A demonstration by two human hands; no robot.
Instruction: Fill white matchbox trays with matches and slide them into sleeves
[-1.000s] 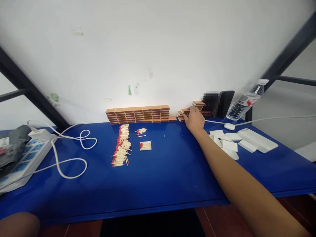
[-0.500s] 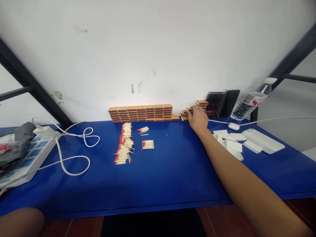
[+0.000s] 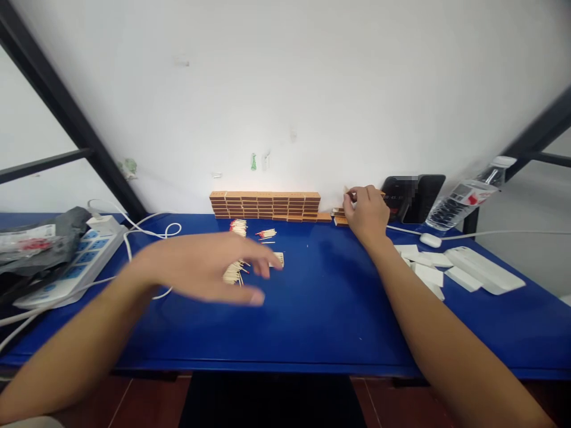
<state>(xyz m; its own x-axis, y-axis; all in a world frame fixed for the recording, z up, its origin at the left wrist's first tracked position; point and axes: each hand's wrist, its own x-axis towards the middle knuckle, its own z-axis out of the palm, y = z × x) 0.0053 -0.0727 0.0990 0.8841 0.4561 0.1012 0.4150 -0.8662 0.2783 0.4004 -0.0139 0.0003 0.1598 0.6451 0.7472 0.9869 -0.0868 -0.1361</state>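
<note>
My left hand (image 3: pixel 214 264) hovers with fingers apart and nothing in it, slightly blurred, in front of a long pile of red-tipped matches (image 3: pixel 238 227). Its fingertips overlap the small matchbox tray (image 3: pixel 279 258), hiding most of it. By the wall, my right hand (image 3: pixel 369 215) pinches a matchbox sleeve (image 3: pixel 351 194), whose pale end shows beside the fingertips. Below that hand lie other matchbox sleeves (image 3: pixel 339 220), partly covered. A few loose matches (image 3: pixel 267 233) lie beyond the tray. Stacked matchboxes (image 3: pixel 265 205) form a low wall along the back.
Two dark phones (image 3: pixel 417 199) lean by the wall, near a tilted water bottle (image 3: pixel 466 199). White card pieces (image 3: pixel 429 274) and a long white case (image 3: pixel 484 270) lie at the right. On the left are a power strip (image 3: pixel 80 261), cables and a grey plastic bag (image 3: pixel 49 244).
My left hand has come in from the lower left over the matches and tray. My right hand has raised a matchbox sleeve from the stack. The view has shifted slightly left.
</note>
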